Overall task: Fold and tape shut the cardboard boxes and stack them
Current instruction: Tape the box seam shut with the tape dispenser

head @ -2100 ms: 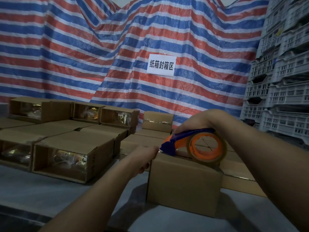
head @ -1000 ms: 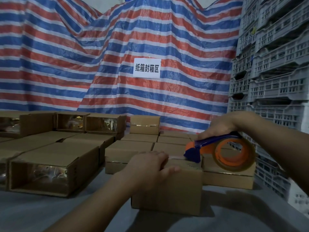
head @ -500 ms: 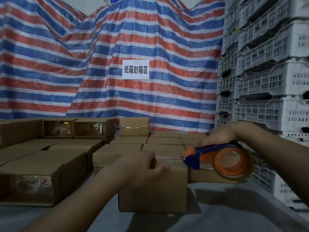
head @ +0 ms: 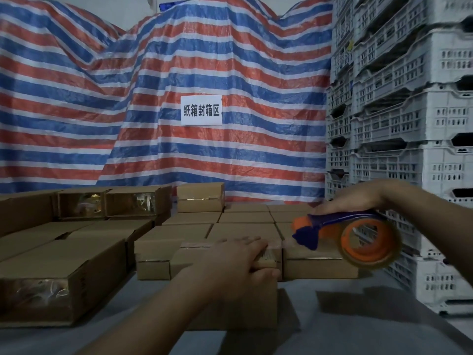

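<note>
At far left, open-ended cardboard boxes [head: 64,275] lie on the grey table [head: 358,329], their near ends showing shiny clear film; two more like them [head: 107,203] sit at the back. Next come rows of closed boxes [head: 194,228] set side by side, with one small taped box [head: 200,197] standing on the far row. In the middle foreground, the left hand [head: 238,262] lies flat on top of the nearest cardboard box [head: 230,298] — fingers straight and pressing along its right edge, thumb over the front face. Just to its right, off the box's edge and above the table, the right hand [head: 350,201] grips the blue handle of an orange tape dispenser [head: 345,237] carrying a roll of clear tape [head: 371,262]. Behind everything hangs a red, white and blue striped tarp [head: 128,98] bearing a white sign [head: 201,110] — and at far right rise stacked white plastic crates [head: 409,124].
</note>
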A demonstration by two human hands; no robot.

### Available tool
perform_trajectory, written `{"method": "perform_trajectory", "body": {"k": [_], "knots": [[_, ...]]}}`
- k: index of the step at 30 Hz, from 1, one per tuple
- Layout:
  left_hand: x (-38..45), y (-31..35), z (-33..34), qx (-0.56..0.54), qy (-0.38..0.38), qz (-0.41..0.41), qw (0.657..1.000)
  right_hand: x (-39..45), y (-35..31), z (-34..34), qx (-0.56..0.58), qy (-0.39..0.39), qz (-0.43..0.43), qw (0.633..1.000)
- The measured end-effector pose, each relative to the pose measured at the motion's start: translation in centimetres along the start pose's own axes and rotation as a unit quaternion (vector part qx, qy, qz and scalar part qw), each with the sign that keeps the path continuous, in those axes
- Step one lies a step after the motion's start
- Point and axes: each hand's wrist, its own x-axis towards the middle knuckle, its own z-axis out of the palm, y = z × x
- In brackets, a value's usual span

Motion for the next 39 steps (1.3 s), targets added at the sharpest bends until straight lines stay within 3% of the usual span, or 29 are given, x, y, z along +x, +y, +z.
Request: {"method": "perform_trajectory", "body": {"k": [3,9,19,22,25,27,31,39], "knots": [[0.0,-0.1,0.4,0.004,0.004,0.002,1.000,-0.9,-0.9,0.2,-0.090,0.027,0.015,0.995],[0.2,-0.1,0.6,0.010,0.005,0.001,1.000,-0.1,-7.8,3.7,-0.340,0.094,0.011,0.936],[0.4,-0.2,0.9,-0.004,0.012,-0.006,1.000,-1.7,-9.5,6.0,-0.517,0.123,0.006,0.847],[0.3,-0.1,0.9,0.002,0.005,-0.014,1.000,-1.0,-6.2,8.7,-0.478,0.133,0.008,0.868],[0.2,0.0,0.9,0.012,0.018,-0.009,1.000,-0.7,-2.3,11.4,-0.379,0.247,0.023,0.892],[0.3,0.1,1.0,0.011,0.024,-0.005,1.000,-0.8,-0.6,13.6,-0.333,0.311,0.053,0.888],[0.3,0.0,1.1,0.003,0.032,-0.003,0.999,-0.7,1.2,17.2,-0.289,0.366,0.079,0.881],[0.4,0.1,1.4,0.028,0.043,-0.007,0.999,-2.5,-1.2,16.1,-0.257,0.332,0.087,0.903]]}}
